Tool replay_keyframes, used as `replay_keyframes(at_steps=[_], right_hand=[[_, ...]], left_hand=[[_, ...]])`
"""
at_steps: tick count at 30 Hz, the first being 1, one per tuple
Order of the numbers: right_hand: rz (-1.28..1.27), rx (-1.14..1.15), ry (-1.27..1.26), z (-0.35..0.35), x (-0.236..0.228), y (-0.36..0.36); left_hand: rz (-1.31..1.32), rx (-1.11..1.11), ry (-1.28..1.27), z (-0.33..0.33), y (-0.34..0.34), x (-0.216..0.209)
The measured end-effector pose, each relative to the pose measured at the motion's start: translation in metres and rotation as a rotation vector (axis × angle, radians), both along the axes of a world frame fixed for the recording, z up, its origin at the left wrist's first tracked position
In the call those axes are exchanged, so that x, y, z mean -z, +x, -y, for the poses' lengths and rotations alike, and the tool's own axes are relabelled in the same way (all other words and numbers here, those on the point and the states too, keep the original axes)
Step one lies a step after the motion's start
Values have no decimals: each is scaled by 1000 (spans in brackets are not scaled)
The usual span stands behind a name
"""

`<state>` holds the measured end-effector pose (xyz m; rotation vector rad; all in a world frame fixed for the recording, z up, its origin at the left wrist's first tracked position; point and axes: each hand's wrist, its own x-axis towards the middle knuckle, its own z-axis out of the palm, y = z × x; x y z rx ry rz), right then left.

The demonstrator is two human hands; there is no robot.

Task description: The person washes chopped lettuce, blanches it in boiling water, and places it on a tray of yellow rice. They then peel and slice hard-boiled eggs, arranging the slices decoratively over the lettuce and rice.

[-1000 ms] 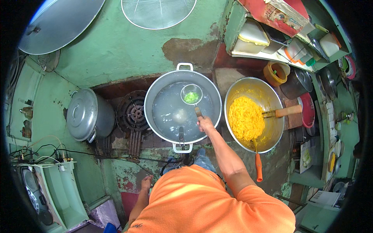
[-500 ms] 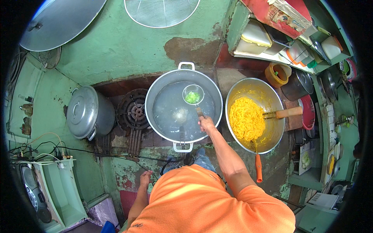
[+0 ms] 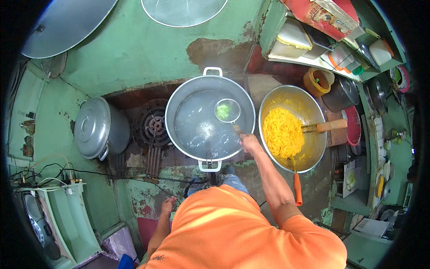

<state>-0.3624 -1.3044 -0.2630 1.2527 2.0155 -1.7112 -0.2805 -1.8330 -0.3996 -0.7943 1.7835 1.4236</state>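
My right hand [image 3: 250,143] is closed around the handle of a round strainer [image 3: 234,117]. A small clump of pale green food [image 3: 223,110] lies in its mesh. The strainer is over the right part of a large metal pot [image 3: 174,138] of cloudy liquid [image 3: 190,114], whose surface is rippled. Whether the mesh touches the liquid I cannot tell. A dark handle or clip shows at the pot's near side. My left hand [image 3: 168,205] hangs low beside my body, fingers curled near a black cable; the inside of this hand is hidden.
To the right, a steel bowl [image 3: 319,151] holds yellow shredded food [image 3: 283,132], a wooden-handled tool [image 3: 331,125] and an orange-handled utensil [image 3: 297,188]. A bare burner [image 3: 154,125] and a lidded pot [image 3: 96,127] stand left. Shelves with containers [image 3: 291,40] line the far right.
My right hand and the strainer have shifted slightly right and the strainer tilts differently. The liquid's surface has become more rippled. My left hand stays at my side.
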Motion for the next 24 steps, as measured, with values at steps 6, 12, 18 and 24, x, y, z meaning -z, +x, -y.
replay_keyframes(at_steps=[6, 12, 18, 24], right_hand=[[118, -167, 299, 0, 5, 27], [131, -141, 314, 11, -20, 40], [141, -143, 348, 13, -21, 52], [149, -188, 475, 12, -3, 46]], left_hand=[[-54, 29, 60, -4, -2, 23], [1, 128, 7, -9, -17, 21], [86, 229, -52, -11, -44, 10], [77, 255, -99, -4, -60, 7]])
